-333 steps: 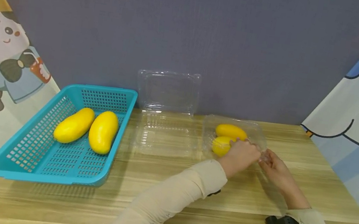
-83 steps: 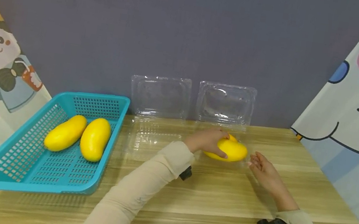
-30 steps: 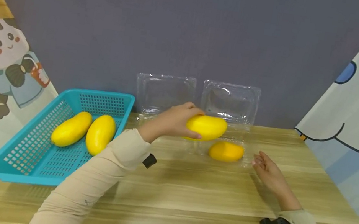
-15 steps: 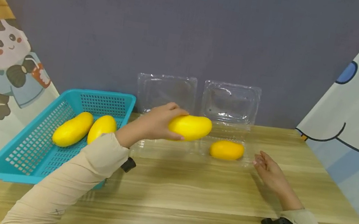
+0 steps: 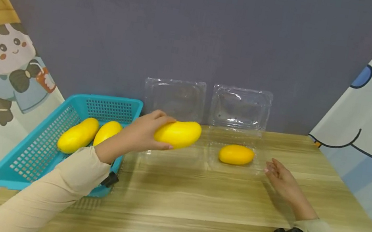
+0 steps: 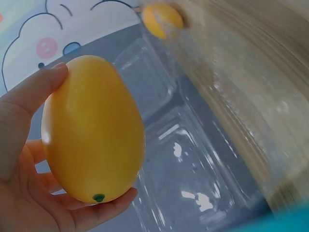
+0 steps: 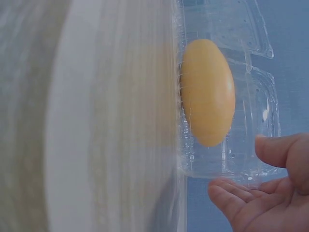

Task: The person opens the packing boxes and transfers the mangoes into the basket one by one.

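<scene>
My left hand (image 5: 144,131) grips a yellow mango (image 5: 178,133) in the air, in front of the left clear plastic clamshell box (image 5: 174,98). In the left wrist view, thumb and fingers wrap the mango (image 6: 94,130), whose green stem end shows. The right clamshell box (image 5: 240,108) stands with its lid upright against the back wall. Another mango (image 5: 236,155) lies in its base. Just right of that base, my right hand (image 5: 281,180) rests on the table with loosely bent fingers, holding nothing; in the right wrist view the hand (image 7: 268,193) is beside the box's edge.
A turquoise basket (image 5: 49,187) stands at the left with two mangoes (image 5: 78,135) visible in it; my left forearm crosses over its right part. A grey wall (image 5: 198,33) closes the back of the wooden table (image 5: 200,214), and printed panels flank both sides.
Earlier, both hands were at the right box with its lid over two mangoes. That lid now stands up, and my left hand has carried one mango out leftward. My right hand stays beside the box.
</scene>
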`<state>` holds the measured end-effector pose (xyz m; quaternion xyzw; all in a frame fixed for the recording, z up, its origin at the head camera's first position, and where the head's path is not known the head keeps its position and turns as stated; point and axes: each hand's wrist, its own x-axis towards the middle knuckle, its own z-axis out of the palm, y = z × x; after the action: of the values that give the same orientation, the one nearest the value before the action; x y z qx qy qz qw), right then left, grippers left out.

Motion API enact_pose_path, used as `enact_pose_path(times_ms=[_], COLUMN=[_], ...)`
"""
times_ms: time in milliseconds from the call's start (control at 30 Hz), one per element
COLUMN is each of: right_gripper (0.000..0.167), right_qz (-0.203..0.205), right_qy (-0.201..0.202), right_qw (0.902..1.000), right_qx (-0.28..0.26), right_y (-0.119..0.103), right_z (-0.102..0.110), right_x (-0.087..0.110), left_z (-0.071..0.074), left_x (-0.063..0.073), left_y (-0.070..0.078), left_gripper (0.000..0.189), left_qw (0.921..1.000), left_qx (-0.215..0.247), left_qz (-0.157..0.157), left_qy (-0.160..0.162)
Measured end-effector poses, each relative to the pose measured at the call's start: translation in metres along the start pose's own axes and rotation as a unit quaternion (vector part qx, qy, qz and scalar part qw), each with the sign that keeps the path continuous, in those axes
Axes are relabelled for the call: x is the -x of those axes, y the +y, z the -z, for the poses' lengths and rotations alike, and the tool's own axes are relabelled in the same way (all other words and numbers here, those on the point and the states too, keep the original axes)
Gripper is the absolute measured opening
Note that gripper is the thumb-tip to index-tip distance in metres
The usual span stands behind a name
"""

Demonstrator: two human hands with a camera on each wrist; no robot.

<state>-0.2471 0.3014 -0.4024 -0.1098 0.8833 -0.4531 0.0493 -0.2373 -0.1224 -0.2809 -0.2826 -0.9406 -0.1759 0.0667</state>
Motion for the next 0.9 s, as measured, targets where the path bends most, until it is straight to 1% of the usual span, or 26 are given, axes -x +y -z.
enact_pose_path(times_ms=[200, 333, 467, 667, 733, 900], right_gripper=[0.067, 0.067, 0.067, 0.065, 0.065, 0.064], right_qz=[-0.002, -0.002, -0.002, -0.001, -0.003, 0.001], right_qy=[0.000, -0.001, -0.002, -0.001, 0.000, 0.006], right_qw=[1.0000, 1.0000, 1.0000, 0.9999, 0.9999, 0.9998], right_qx=[0.008, 0.008, 0.008, 0.011, 0.011, 0.019], right_y=[0.000, 0.001, 0.003, 0.002, 0.002, 0.001], right_z=[-0.001, -0.001, -0.001, -0.001, -0.001, -0.002], right_x=[-0.001, -0.002, -0.002, -0.001, -0.001, 0.000], left_z=[0.008, 0.015, 0.017, 0.022, 0.023, 0.028], left_x=[0.022, 0.032, 0.042, 0.058, 0.062, 0.072], left_y=[-0.011, -0.016, -0.021, -0.029, -0.032, -0.037], left_gripper=[0.069, 0.069, 0.069, 0.069, 0.068, 0.067], left_qw=[0.9999, 0.9996, 0.9991, 0.9984, 0.9983, 0.9978], left_qx=[-0.001, -0.009, -0.018, -0.024, -0.023, -0.021], left_qz=[0.006, 0.017, 0.034, 0.031, 0.031, 0.043], left_qy=[0.015, 0.019, 0.020, 0.041, 0.045, 0.047])
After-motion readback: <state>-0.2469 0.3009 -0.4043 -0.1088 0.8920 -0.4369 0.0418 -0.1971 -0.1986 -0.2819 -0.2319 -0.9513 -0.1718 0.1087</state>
